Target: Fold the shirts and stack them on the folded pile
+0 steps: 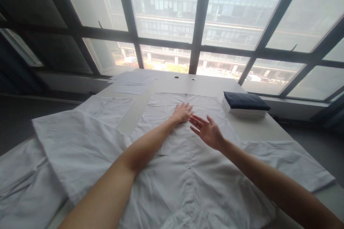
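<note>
Left hand [182,112] flat on white shirt [188,171], right hand [208,131] hovering

A pale table [204,84] stands against the window wall, with two small round holes near its far edge. A white button-front garment [185,171] lies spread flat over most of the top, sleeves out to both sides. A stack of folded cloths [245,104], dark one uppermost, sits at the right. Flat white sheets [131,78] lie far left.
</note>
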The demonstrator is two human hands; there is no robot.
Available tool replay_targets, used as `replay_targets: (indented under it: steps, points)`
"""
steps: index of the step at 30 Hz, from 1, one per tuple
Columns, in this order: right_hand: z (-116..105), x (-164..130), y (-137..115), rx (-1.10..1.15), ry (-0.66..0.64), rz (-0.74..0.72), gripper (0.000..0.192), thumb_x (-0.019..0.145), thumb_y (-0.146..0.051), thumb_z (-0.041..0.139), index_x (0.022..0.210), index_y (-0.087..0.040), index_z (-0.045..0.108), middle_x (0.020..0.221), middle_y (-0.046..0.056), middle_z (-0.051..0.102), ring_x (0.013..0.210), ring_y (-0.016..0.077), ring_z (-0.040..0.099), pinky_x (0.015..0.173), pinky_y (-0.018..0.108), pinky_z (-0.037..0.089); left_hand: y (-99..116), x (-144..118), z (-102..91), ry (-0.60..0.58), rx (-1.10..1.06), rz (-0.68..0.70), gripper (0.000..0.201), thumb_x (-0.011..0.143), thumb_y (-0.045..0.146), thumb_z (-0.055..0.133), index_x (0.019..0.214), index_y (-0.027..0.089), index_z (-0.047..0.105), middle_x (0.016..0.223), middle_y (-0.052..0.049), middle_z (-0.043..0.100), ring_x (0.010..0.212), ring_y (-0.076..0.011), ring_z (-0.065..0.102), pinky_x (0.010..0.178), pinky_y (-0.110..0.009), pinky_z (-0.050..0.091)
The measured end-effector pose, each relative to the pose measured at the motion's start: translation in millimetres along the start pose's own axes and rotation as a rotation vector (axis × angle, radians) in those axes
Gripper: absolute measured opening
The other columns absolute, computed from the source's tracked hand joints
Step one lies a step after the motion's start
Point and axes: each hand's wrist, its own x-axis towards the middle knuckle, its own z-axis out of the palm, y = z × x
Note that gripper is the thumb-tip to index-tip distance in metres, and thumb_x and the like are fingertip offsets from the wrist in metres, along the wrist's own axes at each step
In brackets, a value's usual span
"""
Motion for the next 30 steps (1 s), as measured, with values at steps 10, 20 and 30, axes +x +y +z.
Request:
replay_targets:
  steps: [10, 20, 30]
  points:
    - [-97, -24, -41, 0.328, 0.428, -0.044, 0.041, 0.101, -0.026, 0.033, 0.138, -0.018, 0.049, 0.134, 0.017, 0.063, 0.119, 0.0244, 0.067, 0.090, 0.045, 0.062, -4, 4, 4.5, 0.002, -0.021, 0.005, 0.055, 0.105, 0.046, 0.037, 0.156, 0.024, 0.041, 0.167, -0.012, 0.026, 0.153, -0.0350, 0.019, 0.120, -0.061, 0.012]
    - [-145, -42, -68, 0.235, 0.510, -0.263, 0.044, 0.103, -0.040, 0.031, 0.124, -0.019, 0.062, 0.133, 0.018, 0.065, 0.124, 0.0234, 0.063, 0.105, 0.044, 0.055, -3, 2, 0.4, 0.047, -0.090, 0.005, 0.050, 0.103, 0.039, 0.045, 0.150, 0.020, 0.049, 0.165, -0.015, 0.031, 0.153, -0.0380, 0.022, 0.120, -0.066, 0.010]
    - [-116, -47, -59, 0.141, 0.268, -0.067, 0.050, 0.106, -0.046, 0.029, 0.122, -0.017, 0.067, 0.130, 0.018, 0.069, 0.122, 0.0273, 0.066, 0.103, 0.048, 0.054, 59, -11, -25.8, -0.314, -1.183, 0.226, 0.048, 0.098, 0.047, 0.057, 0.134, 0.015, 0.065, 0.126, -0.018, 0.070, 0.098, -0.0260, 0.074, 0.090, -0.041, 0.057]
